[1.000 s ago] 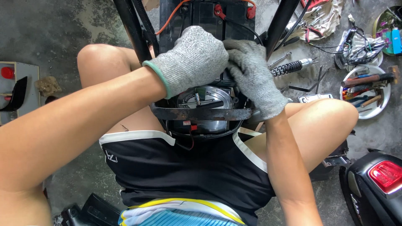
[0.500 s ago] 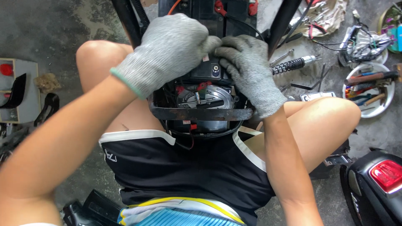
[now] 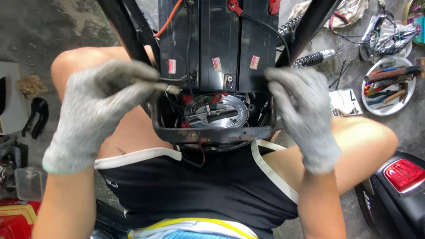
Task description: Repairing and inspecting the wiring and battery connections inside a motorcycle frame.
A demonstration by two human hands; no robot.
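1. The person squats on the floor (image 3: 48, 40) over a stripped scooter frame (image 3: 212, 132), knees spread to either side of it, both hands in grey knit gloves.
2. The left hand (image 3: 99, 104) is curled narrow, pinching a thin rod-like tool (image 3: 155, 84) whose tip points right toward the frame's open middle. The hand is blurred, so I cannot tell what kind of tool it is.
3. The right hand (image 3: 301, 113) hangs at the frame's right side, fingers bent downward and loosely spread. It looks to hold nothing, though the blur hides whether the fingertips touch the frame.
4. Between the hands sits a round metal unit (image 3: 215, 112) with red wires (image 3: 215, 97) at its top, just inside the frame's curved black bar.
5. Above it stand black batteries (image 3: 221, 40), side by side, each with a small red-and-white sticker, and an orange cable (image 3: 170, 20) runs down past them.
6. To the right, well apart from the hands, a white dish (image 3: 389, 88) lies on the floor holding screwdrivers and other tools.
7. A coiled shock spring (image 3: 312, 57) lies between the dish and the frame.
8. At the lower right corner is a red tail light (image 3: 402, 173) on a black scooter body.
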